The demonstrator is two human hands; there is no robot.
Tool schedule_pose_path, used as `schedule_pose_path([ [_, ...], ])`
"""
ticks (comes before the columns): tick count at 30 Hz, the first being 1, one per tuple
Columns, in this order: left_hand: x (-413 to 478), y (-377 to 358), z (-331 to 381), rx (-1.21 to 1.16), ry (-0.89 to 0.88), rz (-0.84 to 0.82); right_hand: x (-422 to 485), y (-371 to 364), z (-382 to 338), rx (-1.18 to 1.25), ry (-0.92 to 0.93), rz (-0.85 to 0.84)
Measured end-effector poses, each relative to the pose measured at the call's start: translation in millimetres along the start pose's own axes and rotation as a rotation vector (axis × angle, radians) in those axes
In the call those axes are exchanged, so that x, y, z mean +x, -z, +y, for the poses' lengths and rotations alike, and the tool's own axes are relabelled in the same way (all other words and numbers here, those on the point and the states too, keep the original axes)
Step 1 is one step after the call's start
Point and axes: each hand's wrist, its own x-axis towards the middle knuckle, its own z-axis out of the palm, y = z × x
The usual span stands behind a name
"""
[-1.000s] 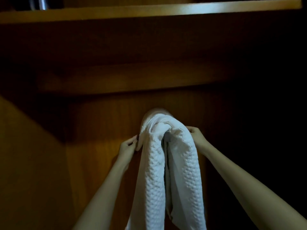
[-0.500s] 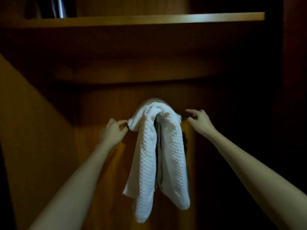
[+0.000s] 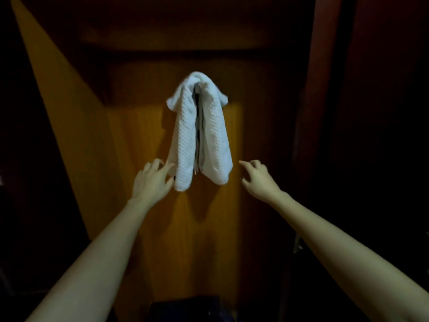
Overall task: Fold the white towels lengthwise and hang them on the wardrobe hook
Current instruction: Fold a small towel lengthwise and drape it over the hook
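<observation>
A white waffle-textured towel (image 3: 185,135) hangs folded over a hook on the wooden back panel of the wardrobe (image 3: 144,140), its two halves dangling side by side. The hook itself is hidden under the towel's top fold. My left hand (image 3: 152,178) is at the lower left end of the towel, fingers spread and touching its edge. My right hand (image 3: 257,180) hovers just right of the towel's lower right end, fingers apart, holding nothing and a small gap away from the cloth.
The wardrobe's left side wall (image 3: 53,94) slants in from the left, partly lit. A dark reddish door or frame (image 3: 325,112) stands at the right. A dark object (image 3: 185,307) sits at the wardrobe bottom. The surroundings are very dim.
Both hands have dropped from the top of the towel at the hook to its lower ends. The view has pulled back and tilted down, so the upper shelf is out of sight.
</observation>
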Motion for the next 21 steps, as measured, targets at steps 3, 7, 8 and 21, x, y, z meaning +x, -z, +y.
schedule_pose_path([
  [3, -54.0, -20.7, 37.6, -0.019, -0.161, -0.075, -66.1, -30.0, 15.5, 0.071, -0.066, -0.110],
  [7, -111.5, -50.4, 99.6, -0.105, -0.301, -0.221, -151.2, -68.0, 43.9, 0.016, -0.182, -0.222],
  [8, -124.8, -59.4, 113.9, -0.126, -0.328, -0.254, -173.0, -76.4, 52.9, -0.012, -0.208, -0.233],
  [21, -432.2, -183.7, 281.7, -0.420, -0.785, -0.825, -570.8, -183.6, 146.6, -0.025, -0.987, -0.442],
])
